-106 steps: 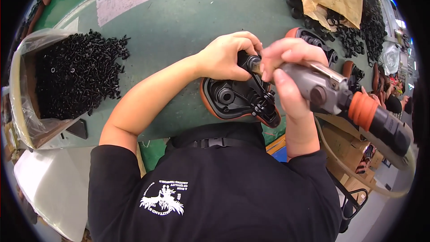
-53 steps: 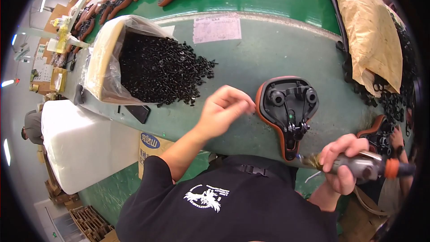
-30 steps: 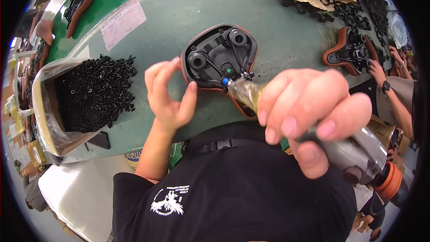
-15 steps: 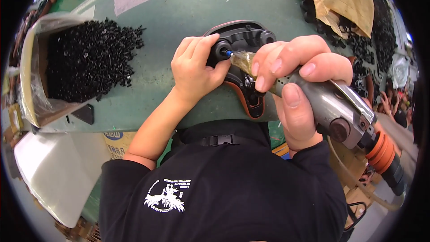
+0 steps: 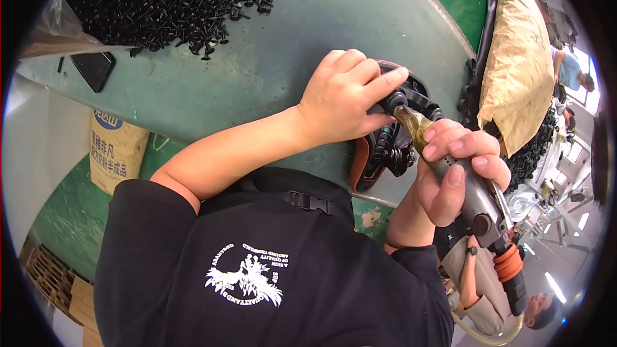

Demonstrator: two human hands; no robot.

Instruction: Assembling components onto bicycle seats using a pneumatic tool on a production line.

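Observation:
A black bicycle saddle with orange-brown sides (image 5: 362, 166) lies underside up on the green table, its narrow nose toward me. My left hand (image 5: 344, 99) grips its wide rear part, thumb and index finger around a round black bumper (image 5: 394, 99). In my right hand (image 5: 459, 157) is a grey metal power screwdriver (image 5: 477, 205) with an orange collar and a hose, held at a slant. Its tape-wrapped front (image 5: 414, 125) points at the bumper between my left fingers. The bit's tip is hidden there.
A heap of black screws (image 5: 173, 6) spills from a lined box on the left, with a dark flat phone-like object (image 5: 94, 69) beside it. A brown paper sack (image 5: 519, 58) lies at the right above black parts. Another person (image 5: 479, 289) is at lower right.
The view has swung, so the screws sit higher and the saddle further right. The blue tip seen before at the bumper is now hidden; the tool's front is right against it.

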